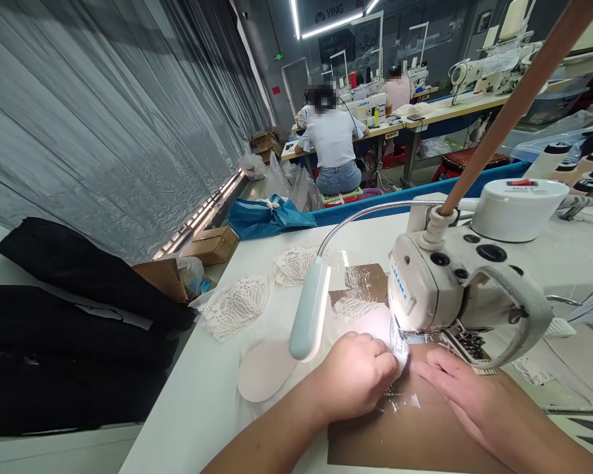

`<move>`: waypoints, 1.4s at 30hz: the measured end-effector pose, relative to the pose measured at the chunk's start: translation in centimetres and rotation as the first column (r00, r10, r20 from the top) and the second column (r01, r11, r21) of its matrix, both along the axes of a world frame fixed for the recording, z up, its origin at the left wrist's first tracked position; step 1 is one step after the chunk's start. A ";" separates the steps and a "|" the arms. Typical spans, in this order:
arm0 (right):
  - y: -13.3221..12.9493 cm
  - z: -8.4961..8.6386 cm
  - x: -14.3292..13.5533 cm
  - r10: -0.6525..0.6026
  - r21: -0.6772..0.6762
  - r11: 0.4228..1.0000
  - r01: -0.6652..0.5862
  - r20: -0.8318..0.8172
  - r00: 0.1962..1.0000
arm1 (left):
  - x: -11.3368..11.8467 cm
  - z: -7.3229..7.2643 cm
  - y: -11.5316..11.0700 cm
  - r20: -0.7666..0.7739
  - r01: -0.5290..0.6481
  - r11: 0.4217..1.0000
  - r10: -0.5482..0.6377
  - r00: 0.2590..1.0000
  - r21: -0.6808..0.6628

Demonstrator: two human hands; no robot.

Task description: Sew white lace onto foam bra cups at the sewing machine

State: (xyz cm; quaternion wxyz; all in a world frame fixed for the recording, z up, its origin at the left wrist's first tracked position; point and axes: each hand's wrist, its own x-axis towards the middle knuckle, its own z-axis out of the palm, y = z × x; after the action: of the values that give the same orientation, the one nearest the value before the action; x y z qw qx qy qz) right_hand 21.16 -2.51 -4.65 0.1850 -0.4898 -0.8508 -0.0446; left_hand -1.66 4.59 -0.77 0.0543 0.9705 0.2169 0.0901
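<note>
A white JUKI sewing machine (pixel 425 283) stands before me, its head over a pale pink bra cup (pixel 373 324) edged with white lace (pixel 399 345). With curled fingers my left hand (pixel 360 368) grips the cup's near edge, just left of the needle area. My right hand (pixel 454 382) lies flat, fingers stretched out, on the brown board (pixel 375 438) beside the lace. The needle and presser foot are hidden by the machine head. Further left on the table are two white lace cups (pixel 234 306) and a beige oval pad (pixel 264 372).
A lamp (pixel 309 313) on a bent metal neck hangs above my left forearm. A brown pole (pixel 518 108) rises from the machine. Black cloth (pixel 69 342) and cardboard boxes (pixel 210 245) are at left. Behind a blue cloth edge (pixel 346 207), a person (pixel 331 138) sits at another machine.
</note>
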 end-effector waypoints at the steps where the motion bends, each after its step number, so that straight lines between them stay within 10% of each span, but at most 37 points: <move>1: -0.1 -0.3 0.1 0.007 -0.005 1.000 -0.007 0.009 1.000 | -0.1 0.1 0.0 -0.011 0.006 1.000 -0.006 1.000 -0.004; 30: 0.0 -1.4 0.3 -0.017 0.020 1.000 0.015 0.077 0.997 | 0.1 0.0 0.1 0.029 -0.023 0.999 0.024 0.999 -0.025; 42: 0.7 0.8 -0.6 0.062 -0.027 0.998 -0.063 -0.045 0.997 | 0.1 -0.1 0.3 0.023 0.025 0.999 -0.026 0.999 0.035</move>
State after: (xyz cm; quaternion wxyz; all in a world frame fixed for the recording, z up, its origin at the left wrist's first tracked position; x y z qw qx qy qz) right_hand 20.60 -1.82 -3.82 0.1979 -0.4664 -0.8620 -0.0159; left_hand -1.61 4.85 -0.87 0.0410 0.9729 0.2021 0.1045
